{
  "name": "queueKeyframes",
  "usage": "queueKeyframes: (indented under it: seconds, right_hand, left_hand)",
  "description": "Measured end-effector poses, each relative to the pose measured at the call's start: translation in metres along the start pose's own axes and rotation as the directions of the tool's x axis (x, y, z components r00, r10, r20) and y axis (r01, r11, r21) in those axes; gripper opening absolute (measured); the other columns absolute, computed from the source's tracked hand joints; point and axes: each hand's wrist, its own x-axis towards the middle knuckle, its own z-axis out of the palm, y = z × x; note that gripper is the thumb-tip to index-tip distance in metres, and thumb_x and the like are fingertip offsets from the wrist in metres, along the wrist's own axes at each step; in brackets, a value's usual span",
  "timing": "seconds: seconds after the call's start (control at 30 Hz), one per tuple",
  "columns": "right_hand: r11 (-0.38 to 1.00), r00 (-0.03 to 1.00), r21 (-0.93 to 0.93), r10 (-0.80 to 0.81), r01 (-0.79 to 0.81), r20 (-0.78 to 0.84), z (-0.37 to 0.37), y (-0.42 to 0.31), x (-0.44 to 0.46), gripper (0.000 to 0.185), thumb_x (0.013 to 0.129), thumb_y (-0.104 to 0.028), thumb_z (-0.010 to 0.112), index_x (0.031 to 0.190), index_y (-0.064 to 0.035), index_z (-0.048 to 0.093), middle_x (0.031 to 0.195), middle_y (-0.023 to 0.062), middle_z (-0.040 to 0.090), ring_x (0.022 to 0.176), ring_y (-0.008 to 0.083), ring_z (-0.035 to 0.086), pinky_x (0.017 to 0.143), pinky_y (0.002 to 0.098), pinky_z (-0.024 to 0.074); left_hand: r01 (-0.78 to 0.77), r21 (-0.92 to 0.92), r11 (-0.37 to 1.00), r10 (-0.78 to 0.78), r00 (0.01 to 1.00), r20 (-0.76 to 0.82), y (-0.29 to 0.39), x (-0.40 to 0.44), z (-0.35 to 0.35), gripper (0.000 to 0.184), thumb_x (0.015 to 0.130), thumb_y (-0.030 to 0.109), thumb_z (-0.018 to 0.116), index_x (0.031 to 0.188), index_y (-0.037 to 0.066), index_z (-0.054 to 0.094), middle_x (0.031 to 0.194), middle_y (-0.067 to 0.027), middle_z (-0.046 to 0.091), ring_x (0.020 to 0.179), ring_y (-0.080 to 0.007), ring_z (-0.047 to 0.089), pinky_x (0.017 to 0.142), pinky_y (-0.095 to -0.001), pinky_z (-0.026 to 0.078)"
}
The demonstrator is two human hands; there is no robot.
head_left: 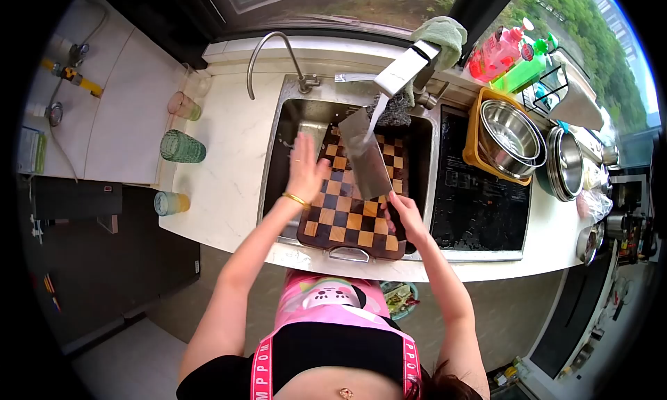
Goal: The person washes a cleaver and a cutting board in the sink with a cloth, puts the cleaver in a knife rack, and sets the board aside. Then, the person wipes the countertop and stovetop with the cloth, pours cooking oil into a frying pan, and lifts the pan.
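Head view: right grip [407, 218] holds cleaver [369, 165] under running water [376, 115].

The chopping board [338, 218] is checkered dark brown and tan; over it, a silver-bladed cleaver [371, 169]; left of it, a green tumbler [183, 147].

We see a white counter [226, 205]: glasses [183, 147] stand left of its sink [279, 174], a yellow basket [474, 139] and steel bowls [568, 165] to the right.

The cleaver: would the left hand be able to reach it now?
Probably yes: the left hand looks open and empty, and nothing visible blocks the gap to the cleaver, held in the right hand.
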Motion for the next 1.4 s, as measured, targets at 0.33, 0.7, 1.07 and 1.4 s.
queueKeyframes:
  seconds: [0.33, 0.7, 1.07, 1.4]
  right_hand:
    - [0.972, 0.992, 0.218, 0.06, -0.084, 0.112, 0.029, 0.006, 0.065, 0.051, 0.092, -0.052, 0.024, 0.078, -0.0069, 0.042, 0.052, 0.0018, 0.041, 0.038, 0.0129, 0.04, 0.037, 0.0267, 0.0343]
    - [0.925, 0.977, 0.372, 0.001, -0.082, 0.212, 0.016, -0.002, 0.058, 0.058, 0.089, -0.06, 0.022, 0.074, -0.0089, 0.043, 0.05, -0.0005, 0.039, 0.037, 0.0096, 0.036, 0.036, 0.0229, 0.0315]
    - [0.874, 0.978, 0.472, 0.013, -0.112, 0.209, 0.033, 0.01, 0.052, 0.053, 0.089, -0.057, 0.031, 0.073, -0.0084, 0.043, 0.051, -0.0005, 0.042, 0.038, 0.0099, 0.039, 0.035, 0.0234, 0.0332]
    - [0.89, 0.979, 0.449, -0.013, -0.082, 0.205, 0.006, 0.018, 0.031, 0.052, 0.089, -0.057, 0.03, 0.074, -0.0083, 0.041, 0.052, -0.0004, 0.041, 0.038, 0.0096, 0.038, 0.035, 0.0237, 0.0331]
  left_hand:
    - [-0.243, -0.067, 0.968, 0.25, 0.962, 0.109, 0.099, 0.033, 0.055, 0.067, 0.091, 0.044, 0.03, 0.139, 0.0, 0.013, 0.145, -0.0191, 0.008, 0.134, -0.0326, 0.01, 0.108, -0.0453, 0.007]
    - [0.037, 0.503, 0.863, -0.138, 0.977, 0.165, 0.017, 0.001, 0.039, 0.073, 0.087, 0.041, 0.043, 0.139, 0.0, 0.011, 0.146, -0.0176, 0.011, 0.135, -0.0315, 0.007, 0.106, -0.0533, 0.005]
    - [-0.219, 0.148, 0.965, 0.177, 0.952, 0.25, 0.061, 0.089, 0.087, 0.066, 0.092, 0.041, 0.03, 0.14, 0.003, 0.005, 0.147, -0.0162, 0.004, 0.135, -0.0337, 0.009, 0.108, -0.0463, 0.005]
    - [0.273, 0.471, 0.839, -0.371, 0.92, 0.127, 0.001, 0.119, 0.054, 0.064, 0.092, 0.043, 0.026, 0.14, 0.003, 0.011, 0.148, -0.0114, 0.005, 0.137, -0.0247, 0.002, 0.106, -0.0512, 0.005]
